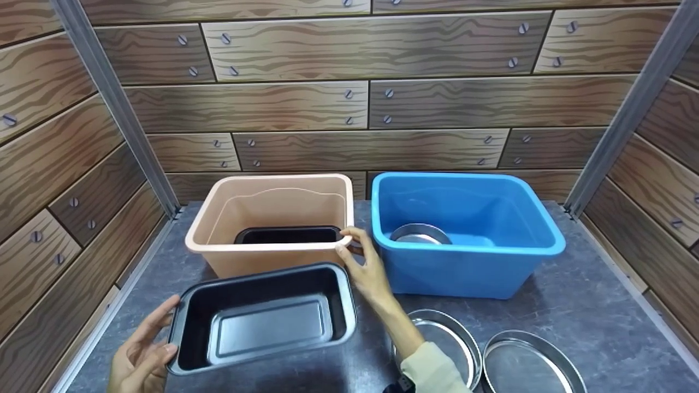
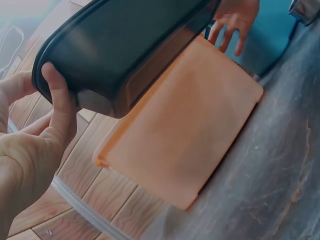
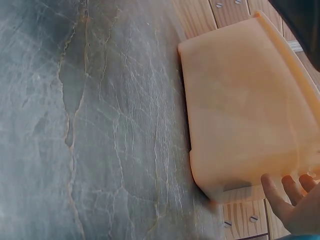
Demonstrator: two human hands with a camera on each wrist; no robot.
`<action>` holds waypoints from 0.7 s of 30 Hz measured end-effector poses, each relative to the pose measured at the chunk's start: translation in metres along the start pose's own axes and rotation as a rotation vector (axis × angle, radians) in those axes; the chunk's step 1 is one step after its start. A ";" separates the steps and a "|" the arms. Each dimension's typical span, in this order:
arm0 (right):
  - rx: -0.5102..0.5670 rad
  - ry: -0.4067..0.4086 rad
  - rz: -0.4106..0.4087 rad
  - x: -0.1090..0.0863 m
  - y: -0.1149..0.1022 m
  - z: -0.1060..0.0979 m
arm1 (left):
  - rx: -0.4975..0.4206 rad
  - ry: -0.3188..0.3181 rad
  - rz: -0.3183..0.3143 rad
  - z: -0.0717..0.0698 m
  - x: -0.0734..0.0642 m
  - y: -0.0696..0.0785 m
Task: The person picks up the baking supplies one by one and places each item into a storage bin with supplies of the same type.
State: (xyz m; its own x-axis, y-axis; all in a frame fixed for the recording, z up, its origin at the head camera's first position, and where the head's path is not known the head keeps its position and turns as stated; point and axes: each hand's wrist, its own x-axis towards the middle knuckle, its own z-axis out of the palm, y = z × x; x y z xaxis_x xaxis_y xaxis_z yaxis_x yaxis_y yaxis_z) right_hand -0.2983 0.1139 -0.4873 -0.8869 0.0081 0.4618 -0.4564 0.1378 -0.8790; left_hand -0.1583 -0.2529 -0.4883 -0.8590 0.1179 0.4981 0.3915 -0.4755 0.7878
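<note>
My left hand [image 1: 143, 346] holds a black loaf pan [image 1: 273, 327] by its left end, thumb on one side of the rim and fingers behind. The pan is raised and tilted, its inside facing the head camera; its dark underside shows in the left wrist view. Before it, a peach bin [image 1: 273, 262] stands on the table with another black pan [image 1: 295, 235] inside, mostly hidden by the front wall. My right hand [image 1: 368, 270] is at the bin's front right corner, thumb and fingertips right at the rim; its other fingers extend loosely along the bin's end wall.
A blue bin [image 1: 453, 273] stands right of the peach one, a round metal pan [image 1: 420, 232] inside. Two round metal pans, one partly behind my right forearm [image 1: 464, 349] and another [image 1: 527, 365], lie at the table's front right. Wood-patterned walls [image 1: 327, 103] enclose the grey table [image 1: 590, 295].
</note>
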 end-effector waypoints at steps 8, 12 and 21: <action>-0.012 0.009 0.020 -0.001 -0.002 -0.001 | 0.111 0.201 -0.113 0.018 0.011 0.016; -0.022 0.014 0.003 -0.001 -0.001 -0.002 | 0.030 0.174 -0.049 0.021 0.023 0.016; -0.014 0.010 0.048 -0.003 -0.002 0.000 | -0.283 0.096 0.129 0.019 0.038 0.006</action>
State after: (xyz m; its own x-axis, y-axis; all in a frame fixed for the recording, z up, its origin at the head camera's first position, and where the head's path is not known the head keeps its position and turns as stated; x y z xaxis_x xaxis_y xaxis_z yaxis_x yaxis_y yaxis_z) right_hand -0.2950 0.1135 -0.4869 -0.9068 0.0248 0.4207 -0.4127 0.1506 -0.8984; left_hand -0.1823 -0.2347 -0.4576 -0.8406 -0.0354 0.5405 0.4035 -0.7066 0.5812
